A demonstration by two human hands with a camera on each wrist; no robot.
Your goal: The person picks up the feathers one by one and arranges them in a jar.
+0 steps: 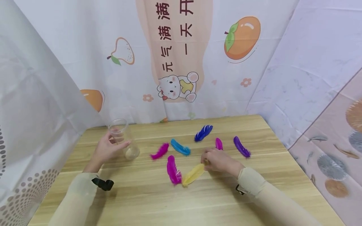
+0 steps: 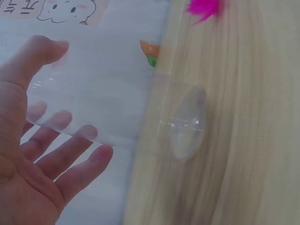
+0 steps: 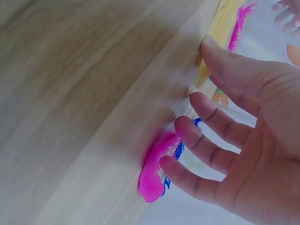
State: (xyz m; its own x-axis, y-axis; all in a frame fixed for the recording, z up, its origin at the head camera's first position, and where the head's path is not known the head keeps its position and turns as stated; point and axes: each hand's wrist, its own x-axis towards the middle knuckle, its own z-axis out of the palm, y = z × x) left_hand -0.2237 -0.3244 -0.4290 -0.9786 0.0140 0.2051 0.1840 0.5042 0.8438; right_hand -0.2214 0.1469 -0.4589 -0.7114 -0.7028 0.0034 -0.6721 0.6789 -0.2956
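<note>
A clear, see-through jar (image 1: 131, 150) stands tilted at the left of the table, and my left hand (image 1: 108, 147) grips it around its upper part. In the left wrist view, the thumb and fingers of that hand (image 2: 37, 154) lie on both sides of the clear wall. My right hand (image 1: 219, 160) pinches one end of a yellow feather (image 1: 193, 174) low over the table. The right wrist view shows the thumb on the yellow feather (image 3: 225, 23), with the other fingers spread above a magenta feather (image 3: 152, 180). That magenta feather (image 1: 219, 143) lies just behind the hand.
On the wooden table (image 1: 135, 197) lie two more magenta feathers (image 1: 173, 169), a light blue feather (image 1: 180, 147), a dark blue feather (image 1: 203, 133) and a purple feather (image 1: 241, 147). Printed cloth (image 1: 181, 110) hangs along the back and both sides.
</note>
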